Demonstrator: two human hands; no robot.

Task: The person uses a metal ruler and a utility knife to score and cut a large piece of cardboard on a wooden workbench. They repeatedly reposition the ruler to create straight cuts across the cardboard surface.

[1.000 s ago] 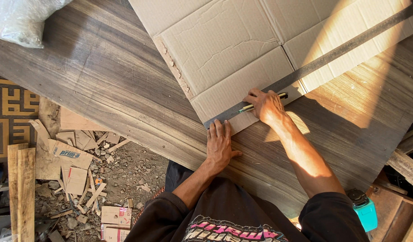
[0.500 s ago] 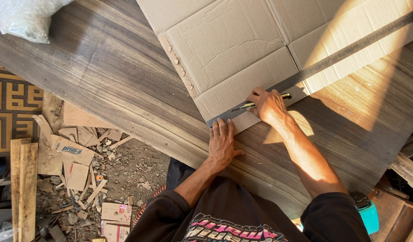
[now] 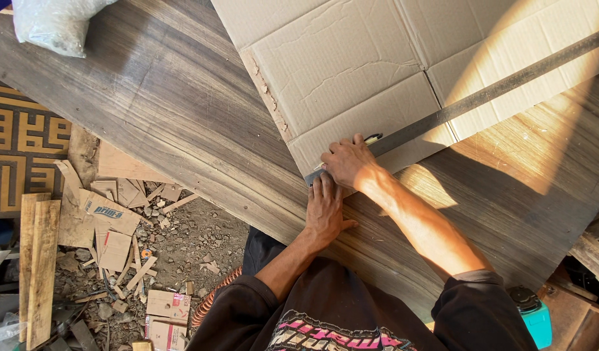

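- Head view, hands: the left hand (image 3: 324, 209) lies flat on the wooden tabletop (image 3: 169, 123), fingers together and stretched toward 12 o'clock, fingertips pressing the near end of the long metal straightedge (image 3: 481, 96); the thumb sticks out toward 3 o'clock.
- The right hand (image 3: 346, 162) sits just above the left, touching or nearly touching it; its fingers are curled shut round a slim cutting tool (image 3: 372, 138), of which only a yellowish tip shows at 1 o'clock from the knuckles; the blade end is hidden under the hand, so whether it meets the cardboard I cannot tell.
- The straightedge runs from the hands up toward 2 o'clock and is cut off by the right frame edge; its near end is covered by both hands.
- The flattened cardboard sheet (image 3: 351, 71) lies under the straightedge at 12 o'clock from the hands; its top and right parts run out of frame; one edge at 11 o'clock looks torn and ragged.
- At 10 o'clock a clear plastic bag (image 3: 56, 23) rests on the tabletop, partly cropped; its contents are hard to make out.
- At 8 o'clock, on the ground below the table, lie cardboard scraps (image 3: 108, 224) and wooden offcuts (image 3: 36, 260) among rubble.
- At 4 o'clock a teal object (image 3: 533, 315) peeks out behind the right sleeve, mostly hidden; what it is I cannot tell.
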